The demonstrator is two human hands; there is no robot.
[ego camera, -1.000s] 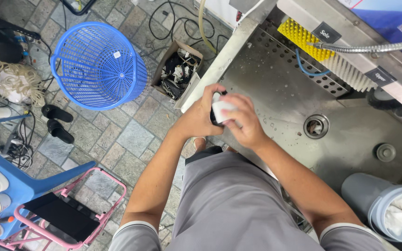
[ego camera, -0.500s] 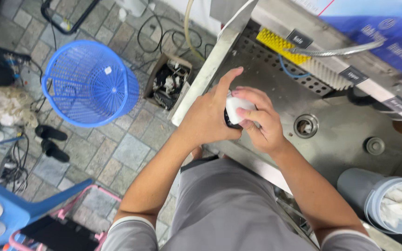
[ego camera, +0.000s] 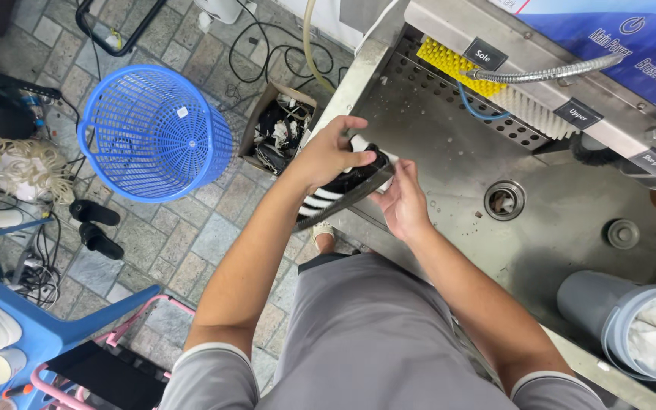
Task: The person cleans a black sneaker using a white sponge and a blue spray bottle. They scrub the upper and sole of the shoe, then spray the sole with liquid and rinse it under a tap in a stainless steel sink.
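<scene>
Grey stone pavers [ego camera: 191,235] cover the floor, strewn with black cables [ego camera: 267,45], a pair of dark slippers [ego camera: 94,226] and a round blue plastic mesh basket [ego camera: 149,130] standing beside a small open box of odds and ends [ego camera: 279,137]. To the right runs a wet stainless steel wash bench [ego camera: 449,144] with a round drain [ego camera: 504,200], a yellow bristle brush [ego camera: 449,61] and a white bristle brush [ego camera: 529,114] fixed along its back. A grey bucket holding white cloths [ego camera: 647,334] sits at the bench's near corner. Over the bench's edge, the left hand [ego camera: 332,156] curls its fingers around a black shoe with white stripes [ego camera: 343,186], while the right hand [ego camera: 404,205] cups it from the other side, fingers loosely bent.
</scene>
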